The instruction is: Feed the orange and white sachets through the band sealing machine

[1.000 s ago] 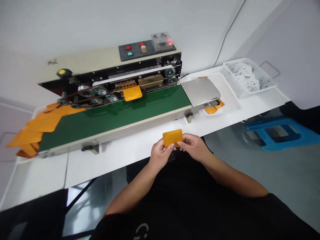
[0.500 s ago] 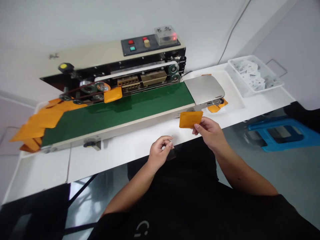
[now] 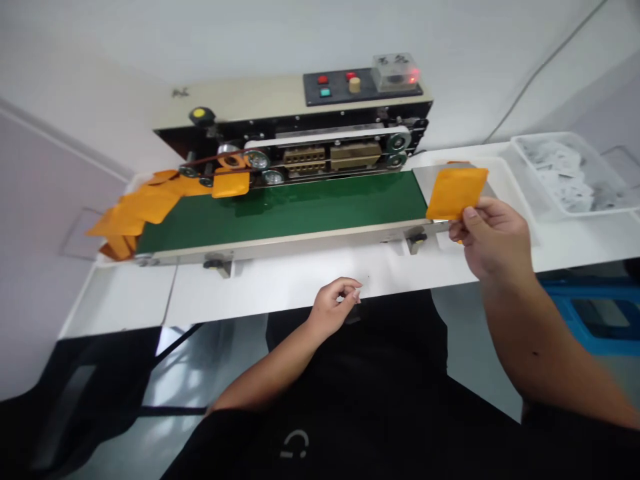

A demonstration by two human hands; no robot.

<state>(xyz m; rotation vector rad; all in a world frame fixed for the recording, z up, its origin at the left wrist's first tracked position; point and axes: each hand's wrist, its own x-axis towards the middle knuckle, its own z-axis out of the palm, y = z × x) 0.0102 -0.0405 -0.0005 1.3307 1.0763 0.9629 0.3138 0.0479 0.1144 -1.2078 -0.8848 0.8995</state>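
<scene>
My right hand (image 3: 493, 239) pinches an orange pouch (image 3: 456, 192) by its lower edge and holds it above the metal infeed plate at the right end of the green conveyor belt (image 3: 300, 208). My left hand (image 3: 336, 306) hovers over the white table's front edge with its fingers curled together, and nothing shows in them. The band sealer machine (image 3: 300, 127) stands behind the belt. Another orange pouch (image 3: 230, 183) rides at the sealer's left end. A heap of sealed orange pouches (image 3: 135, 210) lies past the belt's left end.
A clear bin of small white sachets (image 3: 570, 175) sits at the back right of the white table (image 3: 280, 283). A white tray (image 3: 505, 173) lies beside the infeed plate. A blue stool (image 3: 600, 317) stands on the floor at the right.
My right hand took the orange pouch away from my left hand and carried it up and right to the belt's infeed end. The pouch in the sealer travelled left. The view swung left.
</scene>
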